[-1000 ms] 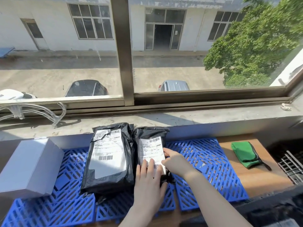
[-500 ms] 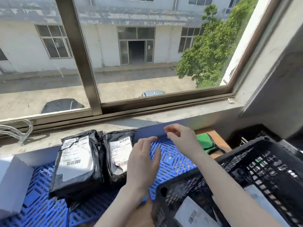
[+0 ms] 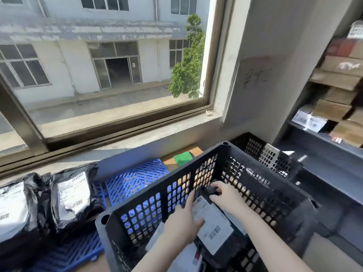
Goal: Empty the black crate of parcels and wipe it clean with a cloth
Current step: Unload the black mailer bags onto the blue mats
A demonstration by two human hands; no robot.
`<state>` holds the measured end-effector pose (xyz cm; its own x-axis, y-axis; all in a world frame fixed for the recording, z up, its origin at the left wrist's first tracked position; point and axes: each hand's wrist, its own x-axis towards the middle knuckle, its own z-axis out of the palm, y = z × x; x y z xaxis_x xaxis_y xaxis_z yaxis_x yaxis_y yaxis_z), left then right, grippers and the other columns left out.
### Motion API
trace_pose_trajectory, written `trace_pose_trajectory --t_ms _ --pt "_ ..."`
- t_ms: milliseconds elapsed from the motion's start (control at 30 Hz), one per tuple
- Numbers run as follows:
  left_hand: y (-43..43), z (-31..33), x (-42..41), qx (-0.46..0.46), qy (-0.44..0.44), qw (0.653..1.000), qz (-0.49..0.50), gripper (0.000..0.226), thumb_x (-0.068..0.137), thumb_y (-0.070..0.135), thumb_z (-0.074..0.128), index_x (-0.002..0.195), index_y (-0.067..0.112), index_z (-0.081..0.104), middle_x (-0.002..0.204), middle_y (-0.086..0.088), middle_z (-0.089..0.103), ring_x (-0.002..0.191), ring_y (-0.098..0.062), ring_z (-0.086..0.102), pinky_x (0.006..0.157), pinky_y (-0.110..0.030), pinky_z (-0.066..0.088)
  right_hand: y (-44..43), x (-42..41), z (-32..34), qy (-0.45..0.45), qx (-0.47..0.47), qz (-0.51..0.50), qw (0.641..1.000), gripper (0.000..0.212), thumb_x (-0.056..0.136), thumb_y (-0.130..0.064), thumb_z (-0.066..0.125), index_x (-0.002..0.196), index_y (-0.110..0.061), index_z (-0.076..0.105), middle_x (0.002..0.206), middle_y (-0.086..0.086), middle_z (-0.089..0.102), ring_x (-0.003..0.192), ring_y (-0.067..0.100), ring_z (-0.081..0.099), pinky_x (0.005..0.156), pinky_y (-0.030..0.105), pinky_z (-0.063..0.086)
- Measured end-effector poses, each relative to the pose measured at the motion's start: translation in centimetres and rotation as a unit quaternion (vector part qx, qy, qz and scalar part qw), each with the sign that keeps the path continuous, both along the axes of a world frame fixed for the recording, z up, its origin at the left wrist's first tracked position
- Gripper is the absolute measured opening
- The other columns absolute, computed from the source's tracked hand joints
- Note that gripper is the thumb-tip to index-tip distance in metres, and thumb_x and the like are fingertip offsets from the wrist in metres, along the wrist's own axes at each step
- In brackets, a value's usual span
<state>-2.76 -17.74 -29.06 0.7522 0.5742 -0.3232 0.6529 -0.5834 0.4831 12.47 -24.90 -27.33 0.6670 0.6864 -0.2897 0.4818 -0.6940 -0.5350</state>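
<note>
The black perforated crate (image 3: 149, 195) fills the lower right of the head view. Inside it lies a black parcel with a white barcode label (image 3: 215, 230), over a white parcel (image 3: 186, 256). My left hand (image 3: 182, 222) grips the black parcel's left edge. My right hand (image 3: 225, 197) grips its crumpled far end. Two black parcels (image 3: 72, 195) (image 3: 13, 209) with labels lie on the blue plastic grid mat (image 3: 135, 177) left of the crate. A green cloth (image 3: 182, 158) lies on the wooden table behind the crate's far corner.
A concrete window sill (image 3: 127, 132) and window run along the back. A second black crate (image 3: 273, 156) stands behind the first. Dark shelving (image 3: 322, 138) with cardboard boxes rises at the right.
My view swung right from the blue mat to the crate. Both hands left the parcels on the mat, reached into the crate and took hold of a black parcel.
</note>
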Motion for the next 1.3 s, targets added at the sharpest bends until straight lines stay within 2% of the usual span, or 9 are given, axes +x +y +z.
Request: trace_pose_trajectory --t_ms 100,233,467,600,800,1000,1067,1167,1300 --pt "-2.4 -2.8 1.6 -0.043 0.086 0.995 0.003 0.091 0.093 0.057 0.047 0.149 0.040 -0.022 0.134 -0.024 0.042 0.107 -0.036 0.059 0.089 -0.038 0.047 -1.1 0.3 -3.2 0.016 -0.069 0.025 0.997 0.063 0.090 -0.029 0.056 0.147 -0.032 0.030 0.142 0.007 0.042 0.107 0.026 0.054 0.079 0.030 0.044" --pt "-4.1 -6.0 2.6 -0.115 0.103 0.987 0.034 0.098 0.091 0.054 0.051 0.147 0.038 -0.027 0.126 -0.025 0.053 0.087 -0.030 0.061 0.080 -0.037 0.050 -1.8 -0.2 -6.1 0.054 -0.107 0.022 0.993 0.077 0.091 -0.027 0.057 0.152 -0.039 0.011 0.154 0.008 0.027 0.129 0.034 0.042 0.101 0.043 0.044" --pt "-5.0 -6.7 2.9 -0.114 0.082 0.988 0.057 0.088 0.092 0.042 0.051 0.152 0.037 -0.014 0.141 -0.022 0.037 0.100 -0.028 0.061 0.078 -0.031 0.046 -1.2 -0.3 -7.5 0.037 -0.144 0.026 0.988 0.074 0.091 -0.013 0.051 0.151 -0.037 0.015 0.151 0.004 0.025 0.131 0.034 0.035 0.103 0.050 0.041" --pt "-4.8 -5.8 3.1 -0.133 0.042 0.989 0.052 0.091 0.088 0.041 0.056 0.153 0.038 -0.008 0.149 -0.026 0.024 0.101 -0.026 0.061 0.089 -0.032 0.050 -1.0 -0.1 -7.2 0.031 -0.101 0.018 0.994 0.066 0.091 -0.015 0.053 0.149 -0.032 0.025 0.147 0.002 0.033 0.129 0.030 0.040 0.100 0.045 0.044" --pt "-4.6 -4.1 3.5 -0.108 -0.036 0.990 0.078 0.093 0.079 0.043 0.063 0.153 0.035 0.008 0.141 -0.018 0.035 0.120 -0.030 0.051 0.096 -0.032 0.043 -1.7 0.6 -5.5 0.027 -0.077 -0.011 0.997 0.067 0.088 -0.010 0.055 0.147 -0.029 0.029 0.146 0.001 0.036 0.125 0.027 0.046 0.095 0.036 0.047" --pt "-5.1 -1.6 4.7 -0.077 -0.134 0.986 0.064 0.085 0.074 0.038 0.064 0.148 0.037 0.023 0.128 -0.002 0.041 0.118 -0.021 0.049 0.097 -0.030 0.041 -3.8 1.4 -2.0 0.005 -0.019 -0.086 0.996 0.059 0.089 -0.015 0.060 0.142 -0.029 0.038 0.146 -0.001 0.036 0.126 0.027 0.043 0.096 0.037 0.046" --pt "-5.4 -0.6 5.2 -0.067 -0.176 0.981 0.055 0.081 0.074 0.038 0.065 0.145 0.037 0.026 0.128 0.001 0.040 0.115 -0.018 0.049 0.098 -0.030 0.042 -4.4 1.6 -0.2 -0.014 0.013 -0.105 0.994 0.057 0.089 -0.013 0.058 0.141 -0.029 0.040 0.144 -0.001 0.036 0.125 0.028 0.042 0.093 0.035 0.045" --pt "-5.6 1.0 5.8 -0.037 -0.251 0.966 0.043 0.076 0.074 0.037 0.066 0.142 0.038 0.031 0.129 0.006 0.038 0.117 -0.015 0.048 0.098 -0.028 0.042 -4.8 1.7 2.9 -0.044 0.072 -0.117 0.990 0.056 0.088 -0.013 0.056 0.140 -0.028 0.042 0.141 0.001 0.039 0.123 0.030 0.042 0.101 0.038 0.040" --pt "-4.7 3.6 6.0 -0.006 -0.348 0.936 0.047 0.072 0.073 0.040 0.069 0.136 0.043 0.034 0.140 0.004 0.036 0.131 -0.015 0.037 0.108 -0.033 0.037 -4.4 1.0 6.8 -0.094 0.153 -0.119 0.976 0.057 0.087 -0.015 0.063 0.139 -0.029 0.044 0.141 -0.002 0.041 0.125 0.030 0.041 0.105 0.037 0.034"
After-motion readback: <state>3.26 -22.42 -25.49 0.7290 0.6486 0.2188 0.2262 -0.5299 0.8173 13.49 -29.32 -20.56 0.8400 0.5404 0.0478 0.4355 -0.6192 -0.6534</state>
